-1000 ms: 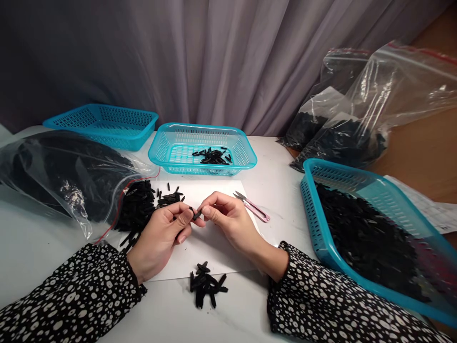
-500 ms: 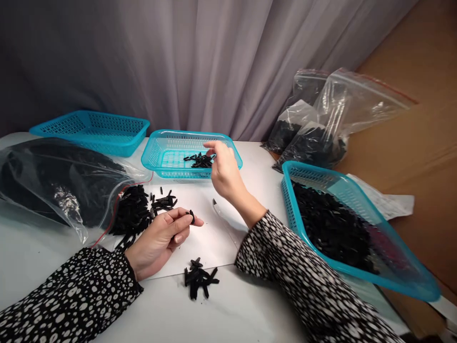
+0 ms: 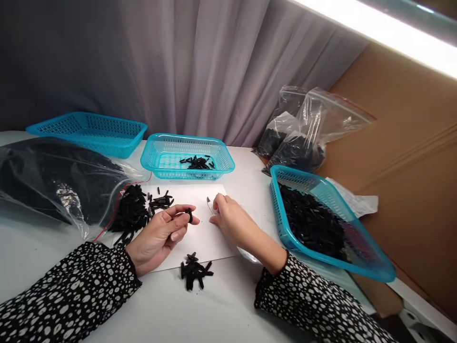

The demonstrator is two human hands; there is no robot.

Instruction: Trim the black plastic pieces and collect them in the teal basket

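Note:
My left hand (image 3: 162,234) pinches a small black plastic piece (image 3: 189,215) between thumb and fingers above a sheet of white paper (image 3: 209,243). Across the paper, my right hand (image 3: 232,216) has its fingers curled on a slim pale craft knife (image 3: 209,204); the dark pointed tip sticks out, while much of the handle is hidden under the hand. Loose black pieces lie in a small pile (image 3: 162,201) beyond my left hand. Another small pile (image 3: 194,272) sits at the near edge of the paper.
A clear bag (image 3: 64,176) of black pieces spills a heap (image 3: 130,212) at left. Behind are a blue basket (image 3: 121,148) and another blue basket (image 3: 153,166) holding some pieces. At right, a fuller blue basket (image 3: 276,209) stands near zip bags (image 3: 303,128).
My right hand has come back from over the middle basket down to the craft knife. My left hand keeps its pinch on the black piece. The view has shifted slightly.

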